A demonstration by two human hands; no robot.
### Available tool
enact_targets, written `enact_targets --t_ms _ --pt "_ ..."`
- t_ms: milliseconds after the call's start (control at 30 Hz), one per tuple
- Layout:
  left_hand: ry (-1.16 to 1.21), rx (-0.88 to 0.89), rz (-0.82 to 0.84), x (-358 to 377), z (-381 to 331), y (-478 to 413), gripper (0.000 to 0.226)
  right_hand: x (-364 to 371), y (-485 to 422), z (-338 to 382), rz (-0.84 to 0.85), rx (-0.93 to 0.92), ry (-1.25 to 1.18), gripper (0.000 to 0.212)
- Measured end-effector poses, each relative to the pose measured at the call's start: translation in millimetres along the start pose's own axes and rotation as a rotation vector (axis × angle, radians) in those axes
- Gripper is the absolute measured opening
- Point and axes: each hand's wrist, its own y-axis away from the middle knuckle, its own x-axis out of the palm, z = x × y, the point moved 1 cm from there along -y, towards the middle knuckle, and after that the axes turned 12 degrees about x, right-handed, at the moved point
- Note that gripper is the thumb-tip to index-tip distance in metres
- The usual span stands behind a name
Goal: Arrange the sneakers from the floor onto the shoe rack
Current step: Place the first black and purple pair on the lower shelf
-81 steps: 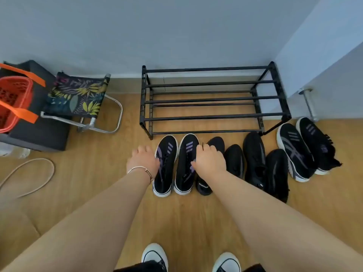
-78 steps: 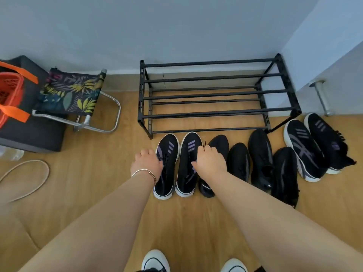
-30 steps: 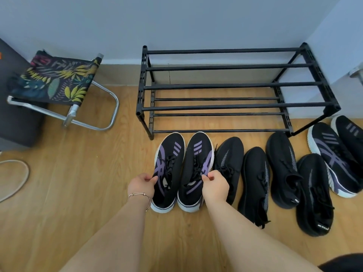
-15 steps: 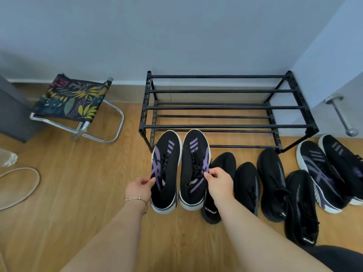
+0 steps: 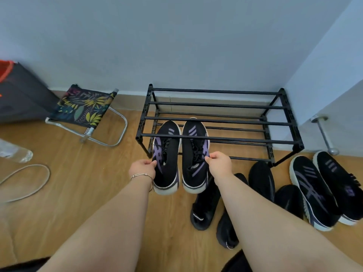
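1. The shoe rack (image 5: 216, 138) is the biggest thing here: black, open bars, 2 tiers, against the wall at 12 o'clock. Nothing rests on the top tier. Gaps between bars look wide, so I reckon a shoe has to bridge 2 bars or it tips through.

2. On the floor at 3 to 5 o'clock: a 2nd purple-striped pair (image 5: 324, 191) beside the rack's right foot, plus the plain black sneakers (image 5: 261, 179), looks like 4, partly behind the right forearm, so the count isn't certain.

3. The left sneaker (image 5: 166, 158) and right sneaker (image 5: 195, 154), black with purple stripes and white soles, sit side by side at the rack's left end, toes pushed in under the top front bar. Heels poke out toward me. Can't tell if the soles already rest on the lower tier or hang just above it.

4. Handling guess: knit uppers, so light and floppy at the collar, stiffer down at the sole. Pinching the collar edge works for a slide; a hold nearer the sole would control the toe better.

5. The left hand (image 5: 142, 169) is pinching the outer collar edge of the left sneaker; the right hand (image 5: 219, 163) is doing the same by the laces of the right sneaker. Narrow fingertip grips, fingertips mostly hidden.

6. A folding stool (image 5: 84, 108) sits at 10 o'clock, irrelevant.
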Motion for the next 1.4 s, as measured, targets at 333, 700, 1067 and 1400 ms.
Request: enact_targets --t_ms 333,700,1067,1400 --pt "0.039 0.092 0.004 48 -12 -63 0.023 30 -57 8 -0.031 0.063 -0.193 0.005" --pt "-0.026 0.058 0.067 81 -18 -125 0.031 53 -108 32 -0.01 0.094 -0.114 0.021" --pt "-0.087 0.083 0.058 93 -23 -163 0.019 70 -132 45 0.023 0.047 -0.141 0.004" --pt "-0.167 0.058 0.063 96 -18 -176 0.027 83 -136 51 0.025 -0.009 -0.116 0.026"
